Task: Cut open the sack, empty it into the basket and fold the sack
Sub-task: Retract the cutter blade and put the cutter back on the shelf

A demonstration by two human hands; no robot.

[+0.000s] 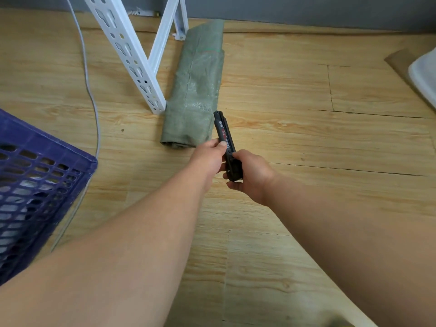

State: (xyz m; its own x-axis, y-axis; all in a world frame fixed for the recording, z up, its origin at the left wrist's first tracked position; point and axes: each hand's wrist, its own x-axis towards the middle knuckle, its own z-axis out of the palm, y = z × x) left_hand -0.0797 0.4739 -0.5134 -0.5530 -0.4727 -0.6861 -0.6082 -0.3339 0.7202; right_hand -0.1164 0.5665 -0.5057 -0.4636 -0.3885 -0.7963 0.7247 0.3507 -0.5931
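A grey-green woven sack [195,90] lies folded into a long flat strip on the wooden floor, reaching from the wall toward me. Just below its near end both my hands hold a black utility knife [224,133] that points away from me. My left hand [210,159] pinches the middle of the knife's body, thumb on top. My right hand [250,175] wraps its rear end. No blade shows at the tip. The purple plastic basket [47,149] stands at the left edge, with pale items showing through its lattice wall.
A white perforated metal rack leg [132,57] stands slanted against the sack's left side, with a second leg behind. A grey cable [92,97] runs down the floor beside the basket. A white container [424,74] sits at the right edge. The grey wall lies beyond.
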